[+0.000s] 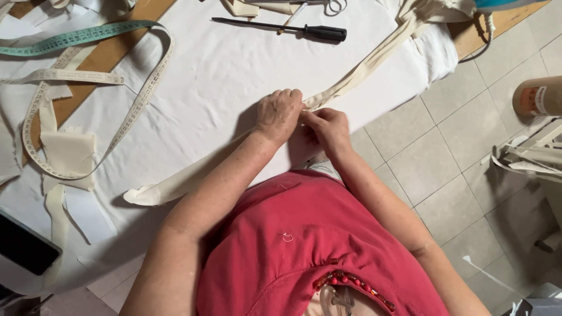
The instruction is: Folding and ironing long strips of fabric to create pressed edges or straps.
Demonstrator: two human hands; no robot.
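1. Centrally, the left hand (278, 114) and the right hand (329, 127) meet knuckle to knuckle at the near edge of the white cloth (222, 76) that covers the table; both are closed in a pinch on the cream fabric strip (363, 69).
2. Position of the strip: it runs from the hands toward 2 o'clock, up to a bunched heap at the table's far corner, and toward 8 o'clock, ending in a loose folded tip beside the left forearm.
3. Handling, judged: the strip looks light, soft and limp, with no stiffness of its own; it sags and creases wherever unsupported. A fingertip pinch across its width, close to the working spot, appears the surest hold; a grip far along it would let it twist.
4. Surroundings: a screwdriver (293, 28) lies at 12 o'clock, a measuring tape (134, 105) loops at 10 o'clock, and a dark phone (26, 246) sits at 8 o'clock.
5. Hidden or unclear: the fingertips curl under, so what they do to the strip, and whether a pin or needle is held, cannot be told. The strip's far end is cut off by the frame.
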